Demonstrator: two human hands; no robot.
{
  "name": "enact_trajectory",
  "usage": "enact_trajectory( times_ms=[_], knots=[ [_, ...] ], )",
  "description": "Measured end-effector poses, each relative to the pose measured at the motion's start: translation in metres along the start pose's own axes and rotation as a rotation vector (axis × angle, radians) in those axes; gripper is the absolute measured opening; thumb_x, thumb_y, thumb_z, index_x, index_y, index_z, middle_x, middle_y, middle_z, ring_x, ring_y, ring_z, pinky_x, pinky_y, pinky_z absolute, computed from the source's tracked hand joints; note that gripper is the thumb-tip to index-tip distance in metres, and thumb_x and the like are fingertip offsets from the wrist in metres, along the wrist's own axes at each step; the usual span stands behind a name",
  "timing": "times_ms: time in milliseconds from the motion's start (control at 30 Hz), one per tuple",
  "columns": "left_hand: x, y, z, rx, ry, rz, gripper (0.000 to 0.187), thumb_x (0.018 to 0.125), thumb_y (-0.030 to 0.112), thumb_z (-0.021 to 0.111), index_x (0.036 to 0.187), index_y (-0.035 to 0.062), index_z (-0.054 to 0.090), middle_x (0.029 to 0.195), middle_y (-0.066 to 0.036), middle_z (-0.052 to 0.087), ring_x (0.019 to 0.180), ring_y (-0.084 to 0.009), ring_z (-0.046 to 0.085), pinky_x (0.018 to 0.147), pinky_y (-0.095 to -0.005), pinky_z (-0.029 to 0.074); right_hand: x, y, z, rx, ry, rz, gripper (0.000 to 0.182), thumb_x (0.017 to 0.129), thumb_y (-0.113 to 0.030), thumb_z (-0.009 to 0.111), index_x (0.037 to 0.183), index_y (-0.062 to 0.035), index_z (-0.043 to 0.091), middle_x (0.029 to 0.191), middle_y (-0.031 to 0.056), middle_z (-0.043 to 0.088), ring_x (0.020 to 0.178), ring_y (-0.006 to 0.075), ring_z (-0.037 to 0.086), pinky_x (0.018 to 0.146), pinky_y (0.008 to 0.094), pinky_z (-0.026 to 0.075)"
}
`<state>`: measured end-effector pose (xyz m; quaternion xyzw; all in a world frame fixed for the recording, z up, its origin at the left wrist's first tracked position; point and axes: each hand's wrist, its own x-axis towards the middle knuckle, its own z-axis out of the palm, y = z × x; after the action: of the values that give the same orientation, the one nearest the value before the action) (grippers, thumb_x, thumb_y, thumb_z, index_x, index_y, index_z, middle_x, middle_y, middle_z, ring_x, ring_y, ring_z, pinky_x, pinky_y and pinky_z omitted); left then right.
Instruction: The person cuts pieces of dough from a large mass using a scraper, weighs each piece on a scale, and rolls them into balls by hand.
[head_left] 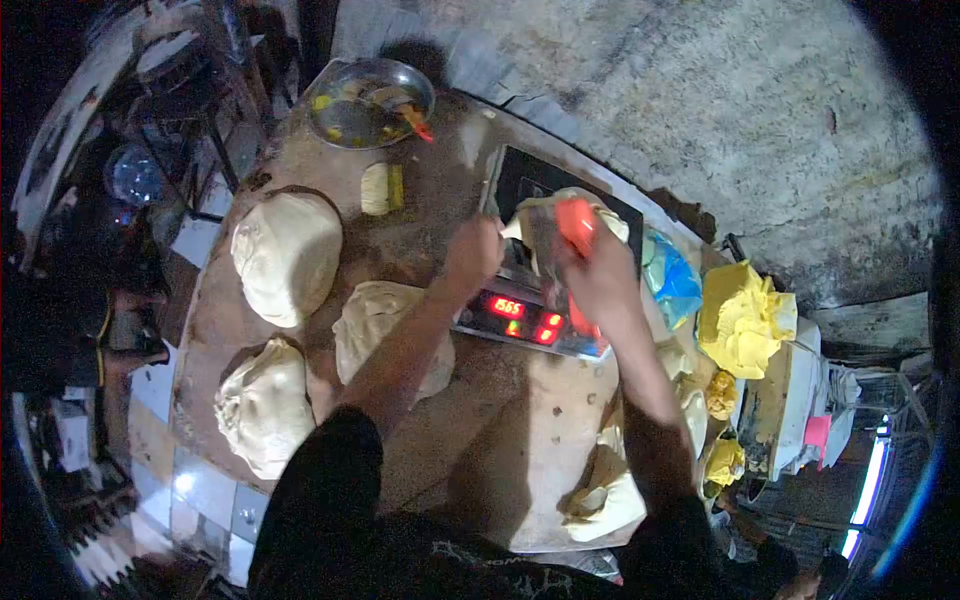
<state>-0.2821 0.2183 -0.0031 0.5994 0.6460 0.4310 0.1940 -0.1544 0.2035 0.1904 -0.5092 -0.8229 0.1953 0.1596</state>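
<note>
A digital scale (520,322) with a lit red display stands on the wooden table, and a lump of pale dough (590,205) lies on its dark top. My right hand (603,280) is wrapped round a scraper with a red-orange handle (576,226), held over the dough. At the dough's left edge my left hand (474,252) is closed, pinching a bit of it that stretches from the lump. Under my left forearm sits another dough lump (375,318).
Two dough lumps (287,258) (265,410) lie at the table's left. A metal bowl (365,135), a small yellow-and-cream block (381,189), a blue bag (672,282), yellow wrapping (745,320) and more dough (610,500) surround the work. Another person's hand (140,358) shows at far left.
</note>
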Motion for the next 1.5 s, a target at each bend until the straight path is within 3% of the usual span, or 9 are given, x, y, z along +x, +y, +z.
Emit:
enact_trajectory(
  times_ms=[333, 467, 800, 933, 967, 1000, 1133, 1233, 1500],
  knots=[
    [-0.036, 0.044, -0.009, -0.163, 0.005, -0.224, 0.018, 0.080, 0.018, 0.054, 0.083, 0.0013, 0.058, 0.081, -0.019, 0.060, 0.075, -0.0292, 0.060, 0.066, -0.0384, 0.047, 0.115, -0.039, 0.025, -0.098, 0.282, -0.086, 0.025, 0.081, -0.019, 0.053, 0.098, -0.0003, 0.055, 0.089, 0.0233, 0.060, 0.085, 0.0373, 0.059, 0.073, 0.0446, 0.046],
    [-0.124, 0.080, 0.004, -0.540, -0.393, 0.052, 0.027, 0.077, 0.027, 0.060, 0.090, 0.0027, 0.060, 0.089, -0.016, 0.060, 0.083, -0.0315, 0.057, 0.073, -0.0406, 0.045, -0.009, -0.004, -0.056, 0.302, 0.666, -0.283, 0.024, 0.080, -0.017, 0.063, 0.099, -0.0028, 0.057, 0.086, 0.0067, 0.062, 0.073, 0.0126, 0.057, 0.065, 0.0290, 0.046],
    [-0.366, 0.246, 0.262, 0.081, -0.711, 0.519, 0.034, 0.074, 0.018, 0.061, 0.106, 0.0088, 0.055, 0.106, -0.019, 0.052, 0.101, -0.0325, 0.046, 0.088, -0.0434, 0.035, -0.343, 0.099, -0.124, 0.612, 1.167, 0.546, 0.059, 0.076, -0.019, 0.069, 0.125, -0.0024, 0.039, 0.106, 0.0095, 0.054, 0.086, 0.0154, 0.053, 0.069, 0.0264, 0.046],
    [-0.400, 0.220, 0.255, 0.291, -0.837, 0.758, 0.038, 0.072, 0.017, 0.062, 0.108, 0.0094, 0.055, 0.110, -0.020, 0.049, 0.102, -0.0335, 0.045, 0.088, -0.0451, 0.035, -0.418, 0.140, -0.127, 0.775, 1.112, 0.565, 0.052, 0.075, -0.012, 0.069, 0.118, -0.0006, 0.043, 0.102, 0.0098, 0.055, 0.085, 0.0178, 0.052, 0.070, 0.0282, 0.045],
    [-0.369, 0.248, 0.179, -0.019, -0.936, 0.387, 0.029, 0.073, 0.020, 0.061, 0.099, 0.0074, 0.058, 0.107, -0.018, 0.053, 0.098, -0.0335, 0.049, 0.086, -0.0461, 0.036, -0.425, 0.150, -0.125, 0.865, 1.010, 0.577, 0.049, 0.076, -0.010, 0.068, 0.117, -0.0008, 0.044, 0.099, 0.0084, 0.055, 0.083, 0.0167, 0.052, 0.068, 0.0271, 0.045],
    [-0.334, 0.281, 0.097, -0.354, -0.921, 0.017, 0.024, 0.074, 0.023, 0.060, 0.091, 0.0054, 0.061, 0.104, -0.016, 0.056, 0.094, -0.0335, 0.052, 0.084, -0.0471, 0.038, -0.433, 0.165, -0.119, 1.005, 0.800, 0.603, 0.044, 0.076, -0.009, 0.066, 0.114, -0.0006, 0.045, 0.090, 0.0054, 0.056, 0.077, 0.0141, 0.051, 0.065, 0.0259, 0.044],
    [-0.299, 0.101, 0.105, 0.276, -0.505, 0.364, 0.026, 0.077, 0.023, 0.053, 0.098, 0.0096, 0.059, 0.092, -0.015, 0.059, 0.087, -0.0293, 0.057, 0.076, -0.0419, 0.045, -0.418, 0.166, -0.092, 0.913, 0.575, 0.548, 0.024, 0.078, -0.008, 0.064, 0.097, -0.0007, 0.051, 0.082, 0.0013, 0.053, 0.073, 0.0094, 0.047, 0.067, 0.0233, 0.040],
    [-0.174, 0.130, 0.031, 0.203, -0.019, -0.193, 0.029, 0.080, 0.028, 0.052, 0.101, 0.0089, 0.056, 0.093, -0.017, 0.057, 0.087, -0.0301, 0.057, 0.074, -0.0426, 0.047, -0.379, 0.137, -0.089, 0.867, 0.502, 0.462, 0.023, 0.079, -0.009, 0.064, 0.096, -0.0004, 0.051, 0.084, 0.0009, 0.052, 0.075, 0.0094, 0.046, 0.069, 0.0235, 0.040],
    [-0.037, 0.071, 0.081, 0.099, 0.348, -0.080, 0.029, 0.075, 0.019, 0.061, 0.093, -0.0028, 0.053, 0.083, -0.021, 0.056, 0.074, -0.0319, 0.057, 0.066, -0.0416, 0.047, -0.155, 0.080, -0.057, 0.323, 0.342, -0.052, 0.027, 0.081, -0.012, 0.058, 0.105, -0.0014, 0.053, 0.087, 0.0133, 0.061, 0.076, 0.0211, 0.059, 0.070, 0.0304, 0.045]
  ],
)
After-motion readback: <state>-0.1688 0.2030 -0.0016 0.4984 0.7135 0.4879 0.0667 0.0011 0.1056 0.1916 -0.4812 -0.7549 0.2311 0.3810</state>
